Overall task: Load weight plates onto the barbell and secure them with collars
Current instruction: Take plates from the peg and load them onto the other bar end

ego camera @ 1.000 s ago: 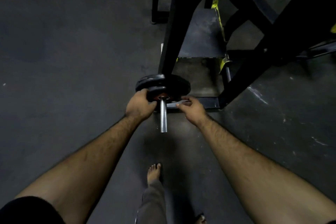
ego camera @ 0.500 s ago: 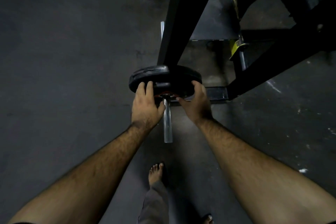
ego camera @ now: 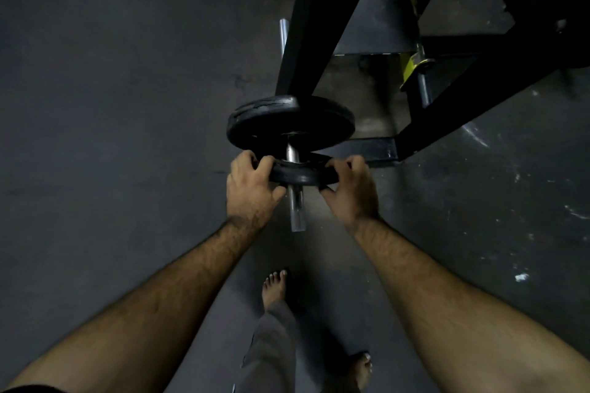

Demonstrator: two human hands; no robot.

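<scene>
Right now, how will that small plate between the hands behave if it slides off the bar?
The small plate looks rigid and probably heavy for its size: both hands grip it. Being round, it could roll once off the bar.

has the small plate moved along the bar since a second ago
Yes. The small plate, gripped by the left hand and right hand, now sits apart from the big plate, nearer the bar's free end. Earlier it lay against the big plate.
</scene>
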